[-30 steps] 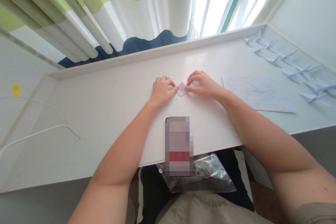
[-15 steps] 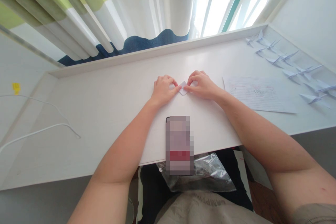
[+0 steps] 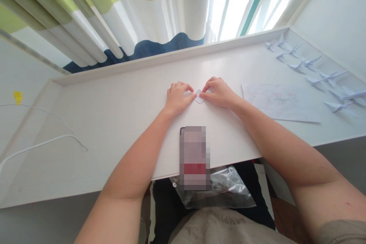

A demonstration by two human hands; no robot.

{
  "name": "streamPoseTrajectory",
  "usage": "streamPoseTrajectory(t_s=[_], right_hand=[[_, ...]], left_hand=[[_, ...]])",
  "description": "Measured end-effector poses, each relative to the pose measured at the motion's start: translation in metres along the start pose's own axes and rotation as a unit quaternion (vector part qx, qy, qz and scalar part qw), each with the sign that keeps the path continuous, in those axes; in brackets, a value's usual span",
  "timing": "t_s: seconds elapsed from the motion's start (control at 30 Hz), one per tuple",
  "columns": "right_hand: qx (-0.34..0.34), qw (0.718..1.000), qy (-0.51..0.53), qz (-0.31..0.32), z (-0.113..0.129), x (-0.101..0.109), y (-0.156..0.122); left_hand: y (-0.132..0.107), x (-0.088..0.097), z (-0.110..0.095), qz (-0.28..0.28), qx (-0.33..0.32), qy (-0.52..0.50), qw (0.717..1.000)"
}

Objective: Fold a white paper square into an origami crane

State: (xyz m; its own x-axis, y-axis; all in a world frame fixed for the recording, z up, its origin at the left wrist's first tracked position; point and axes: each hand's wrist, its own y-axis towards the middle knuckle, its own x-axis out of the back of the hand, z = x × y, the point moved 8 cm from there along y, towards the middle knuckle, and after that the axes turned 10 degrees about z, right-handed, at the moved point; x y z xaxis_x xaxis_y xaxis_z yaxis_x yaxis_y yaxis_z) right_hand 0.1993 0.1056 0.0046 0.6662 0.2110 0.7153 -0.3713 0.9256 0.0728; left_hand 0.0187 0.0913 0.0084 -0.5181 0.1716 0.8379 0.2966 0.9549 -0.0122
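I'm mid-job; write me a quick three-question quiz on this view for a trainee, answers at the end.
1. Which thing do the left hand and the right hand both touch?
A) the plastic bag
B) the small folded paper
C) the curtain

2. True or false: the lined sheet lies between the right hand and the folded paper figures.

3. Fill in the blank, from the person's own side: the white cable lies over the ____ part of the table.

Key: 1. B; 2. true; 3. left.
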Motion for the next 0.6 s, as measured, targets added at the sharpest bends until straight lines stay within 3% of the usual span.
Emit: streamPoseTrajectory(t_s=[0.13, 0.3, 0.5, 0.6], right_hand=[[0.008, 1.000, -0.002, -0.002, 0.0046, 0.0011, -0.0008], [-0.008, 0.998, 0.049, 0.042, 0.0053, -0.0022, -0.0009], [-0.038, 0.990, 0.127, 0.041, 0.0022, -0.0008, -0.0052], [-0.026, 0.992, 0.115, 0.048, 0.0087, -0.0025, -0.0062]], left_hand=[[-0.0009, -0.0001, -0.0025, 0.005, -0.022, -0.012, 1.000], [-0.0026, 0.0007, -0.0054, 0.000, -0.048, -0.032, 0.998], [-0.0044, 0.0038, -0.0007, -0.005, -0.026, -0.088, 0.996], [-0.0049, 0.0039, -0.0015, -0.003, -0.020, -0.094, 0.995]])
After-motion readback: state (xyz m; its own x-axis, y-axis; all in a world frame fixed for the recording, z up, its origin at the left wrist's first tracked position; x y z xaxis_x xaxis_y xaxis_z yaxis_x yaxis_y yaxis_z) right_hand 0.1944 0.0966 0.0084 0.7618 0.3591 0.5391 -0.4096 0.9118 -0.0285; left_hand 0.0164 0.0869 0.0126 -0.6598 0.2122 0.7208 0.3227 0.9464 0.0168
